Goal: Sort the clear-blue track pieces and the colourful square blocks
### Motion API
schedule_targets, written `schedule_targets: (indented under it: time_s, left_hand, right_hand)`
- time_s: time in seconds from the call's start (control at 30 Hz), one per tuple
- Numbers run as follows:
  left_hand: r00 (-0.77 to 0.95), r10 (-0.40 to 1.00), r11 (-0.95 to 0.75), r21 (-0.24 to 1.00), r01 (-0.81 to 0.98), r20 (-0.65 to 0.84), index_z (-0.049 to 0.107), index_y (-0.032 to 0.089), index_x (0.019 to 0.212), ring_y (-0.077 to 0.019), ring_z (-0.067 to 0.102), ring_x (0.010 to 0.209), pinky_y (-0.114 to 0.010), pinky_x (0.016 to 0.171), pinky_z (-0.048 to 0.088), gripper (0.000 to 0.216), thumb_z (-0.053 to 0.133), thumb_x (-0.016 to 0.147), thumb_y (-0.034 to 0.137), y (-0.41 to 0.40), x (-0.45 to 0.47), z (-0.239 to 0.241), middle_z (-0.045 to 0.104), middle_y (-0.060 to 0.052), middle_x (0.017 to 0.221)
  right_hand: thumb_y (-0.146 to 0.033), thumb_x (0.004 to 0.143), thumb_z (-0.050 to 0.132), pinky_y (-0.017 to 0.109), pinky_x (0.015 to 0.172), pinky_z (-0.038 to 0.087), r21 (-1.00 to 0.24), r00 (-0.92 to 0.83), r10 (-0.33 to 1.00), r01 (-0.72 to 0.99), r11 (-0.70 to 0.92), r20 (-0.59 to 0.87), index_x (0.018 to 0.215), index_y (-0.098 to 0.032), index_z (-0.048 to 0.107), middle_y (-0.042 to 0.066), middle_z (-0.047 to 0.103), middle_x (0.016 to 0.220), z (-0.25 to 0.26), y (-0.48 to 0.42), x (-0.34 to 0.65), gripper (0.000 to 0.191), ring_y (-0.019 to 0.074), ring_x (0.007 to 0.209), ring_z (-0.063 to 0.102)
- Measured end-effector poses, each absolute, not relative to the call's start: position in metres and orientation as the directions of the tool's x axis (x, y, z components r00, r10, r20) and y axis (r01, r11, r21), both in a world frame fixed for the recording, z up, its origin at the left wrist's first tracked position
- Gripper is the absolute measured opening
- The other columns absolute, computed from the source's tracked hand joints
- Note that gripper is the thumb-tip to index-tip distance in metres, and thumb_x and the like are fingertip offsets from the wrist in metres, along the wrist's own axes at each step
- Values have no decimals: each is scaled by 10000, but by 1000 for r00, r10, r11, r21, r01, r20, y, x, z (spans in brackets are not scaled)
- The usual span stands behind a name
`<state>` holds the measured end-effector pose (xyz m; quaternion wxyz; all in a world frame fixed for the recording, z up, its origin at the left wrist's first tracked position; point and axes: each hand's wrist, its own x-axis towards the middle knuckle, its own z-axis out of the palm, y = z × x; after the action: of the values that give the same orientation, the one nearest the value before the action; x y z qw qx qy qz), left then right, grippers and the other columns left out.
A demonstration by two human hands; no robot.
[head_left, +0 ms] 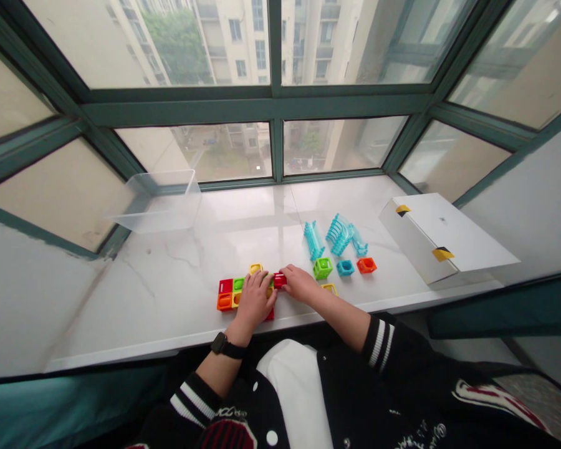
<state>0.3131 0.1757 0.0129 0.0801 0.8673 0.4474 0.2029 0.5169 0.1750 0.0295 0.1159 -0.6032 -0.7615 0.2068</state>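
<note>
A cluster of joined cube blocks [231, 294] in red, green, orange and yellow lies near the front edge of a white marble sill [177, 280]. My left hand [255, 300] rests flat on the cluster's right part, fingers spread over it. My right hand [300, 284] pinches a small red block [279, 280] at the cluster's right end. A yellow block [330, 289] peeks out just behind my right wrist. Loose green [322, 268], teal [345, 268] and orange [366, 265] cubes sit to the right.
Three teal ribbed track pieces [337, 236] lie behind the loose cubes. A white cardboard box [442, 240] sits at the sill's right end. A clear plastic tub [161, 201] stands at the back left by the window frame.
</note>
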Motion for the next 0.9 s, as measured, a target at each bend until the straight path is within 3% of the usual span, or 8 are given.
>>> schedule_targets:
  time_s: [0.2,0.47,0.57,0.77,0.9]
  left_hand:
    - [502,820,-570,320,757,275,608,193,1378,-345,524,1405,-591,1249,344,414,557,988,323,176,315,15,619,-165,1428]
    - [485,826,-557,289,778,286,600,195,1395,-352,499,1441,-638,1290,238,418,557,1004,335,174,314,14,610,-151,1473]
    - [479,831,-551,291,782,284,601,191,1397,-359,489,1449,-629,1279,269,423,555,1003,339,174,313,12,603,-158,1483]
    - [482,818,-571,338,748,314,624,220,1364,-348,512,1426,-629,1284,261,396,573,1004,376,175,309,18,611,-144,1473]
    - [501,786,-617,400,678,362,591,243,1412,-323,536,1407,-605,1300,254,443,604,997,397,172,306,39,621,-122,1463]
  right_hand:
    - [-217,913,740,365,944,526,-462,-179,982,877,132,-60,1229,-195,635,118,656,1237,38,167,526,334,255,1077,682]
    - [-136,855,753,427,1006,546,-667,-185,954,683,297,235,1228,-218,597,86,648,1197,73,143,548,412,250,1110,644]
    - [-124,849,731,431,989,570,-726,-162,934,591,350,318,1214,-239,587,78,639,1184,85,132,558,409,241,1094,642]
    - [-148,889,700,500,1040,555,-678,-168,873,569,465,457,1244,-261,584,109,638,1244,95,117,570,391,283,1206,622]
    - [-141,913,675,482,1040,569,-649,-192,845,564,511,499,1275,-278,588,109,633,1269,93,112,569,397,275,1214,632]
